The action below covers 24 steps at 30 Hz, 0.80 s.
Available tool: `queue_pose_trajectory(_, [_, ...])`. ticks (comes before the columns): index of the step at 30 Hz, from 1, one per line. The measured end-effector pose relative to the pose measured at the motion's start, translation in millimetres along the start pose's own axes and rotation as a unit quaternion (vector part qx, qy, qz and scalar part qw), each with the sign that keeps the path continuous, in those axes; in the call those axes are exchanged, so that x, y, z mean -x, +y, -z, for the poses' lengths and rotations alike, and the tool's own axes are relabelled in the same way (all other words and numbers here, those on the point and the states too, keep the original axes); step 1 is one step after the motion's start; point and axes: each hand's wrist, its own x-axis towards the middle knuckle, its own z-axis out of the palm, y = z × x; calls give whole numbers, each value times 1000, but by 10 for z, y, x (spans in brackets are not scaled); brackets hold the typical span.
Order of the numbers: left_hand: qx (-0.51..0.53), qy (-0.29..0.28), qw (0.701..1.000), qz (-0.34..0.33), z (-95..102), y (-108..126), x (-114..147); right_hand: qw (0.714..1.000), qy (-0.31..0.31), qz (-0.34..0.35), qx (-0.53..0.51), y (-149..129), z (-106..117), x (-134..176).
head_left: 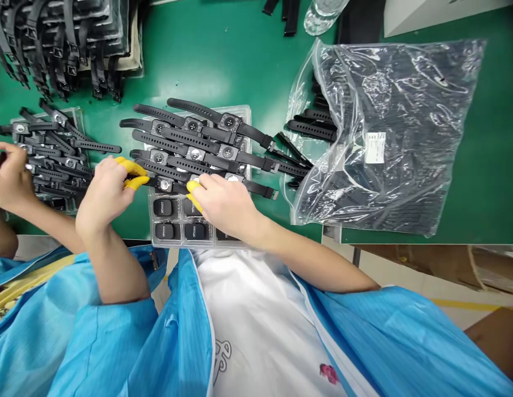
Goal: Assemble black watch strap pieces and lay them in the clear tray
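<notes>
A: Where's the watch (164,185)?
B: At the left edge of the tray (190,243), by the table's (239,60) front edge. Left hand (103,190) pinches its strap (148,181); right hand's (229,207) grip, can't tell.
A: Anything crowding?
B: Other straps (256,135) overhang the tray's right edge toward a plastic bag (405,187); a co-worker's hand (10,173) is off leftward.

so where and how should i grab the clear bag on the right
Probably by the rim of its open mouth, pinched near the far corner, coming from the tray side. The clear bag lies flat with that mouth gaping toward the tray, and black straps poke out there, so lifting the closed end first could let them slide out.
</notes>
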Motion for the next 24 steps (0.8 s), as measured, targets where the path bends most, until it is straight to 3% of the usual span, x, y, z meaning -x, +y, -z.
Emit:
queue_pose_trajectory(3, [-28,68,994,85,20,185,70,997,71,-5,-28,250,76,180])
queue_pose_trajectory(5, [-27,102,986,128,34,462,168,985,153,-55,-59,533,144,341])
queue_pose_trajectory(6, [-6,88,990,111,16,643,214,974,192,-96,-68,702,174,416])
queue_pose_trajectory(8, [55,76,995,-10,-87,1065,276,951,235,-191,-59,1066,205,522])
queue_pose_trajectory(10, [63,35,993,-92,-262,1496,282,942,223,-249,-25,1408,174,548])
queue_pose_trajectory(13, [4,-21,991,-130,-519,1947,224,945,178,-275,4,1770,13,455])
queue_pose_trajectory(15, [-40,-43,991,-121,-591,2059,182,946,170,-277,9,1899,-111,370])
queue_pose_trajectory(18, [-56,-67,988,-124,-526,2047,151,940,199,-276,-4,1985,-208,320])
queue_pose_trajectory(21, [-47,-80,988,-123,-407,2017,137,924,267,-266,-67,1953,-161,394])
queue_pose_trajectory(24, [-80,-67,990,-97,-406,2064,93,881,372,-234,-176,1739,-19,536])
